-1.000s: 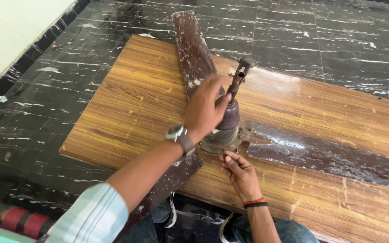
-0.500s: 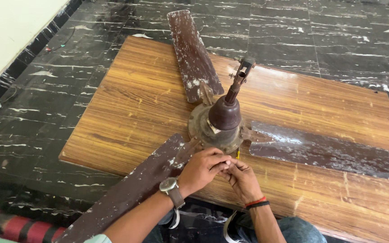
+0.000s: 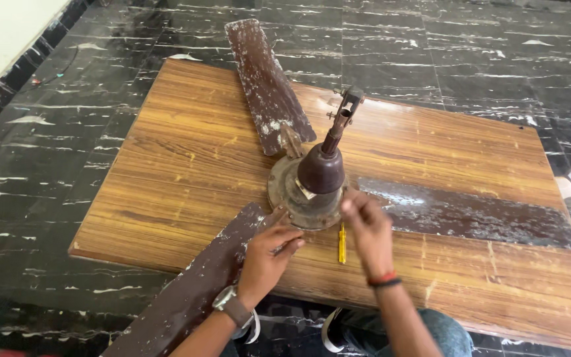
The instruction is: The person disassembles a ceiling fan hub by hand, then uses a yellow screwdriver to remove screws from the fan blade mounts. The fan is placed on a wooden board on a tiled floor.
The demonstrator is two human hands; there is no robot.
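Left hand (image 3: 267, 254): fingers curled, touching fan motor (image 3: 308, 192) rim | right hand (image 3: 367, 228): fingertips pinched at rim, contents unclear | screwdriver (image 3: 342, 242) between hands

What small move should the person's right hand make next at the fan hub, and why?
Probably reach down for the yellow screwdriver. It lies loose on the wooden board just beside the right hand, which hovers empty at the rim of the motor housing, while the left hand rests by the near blade.
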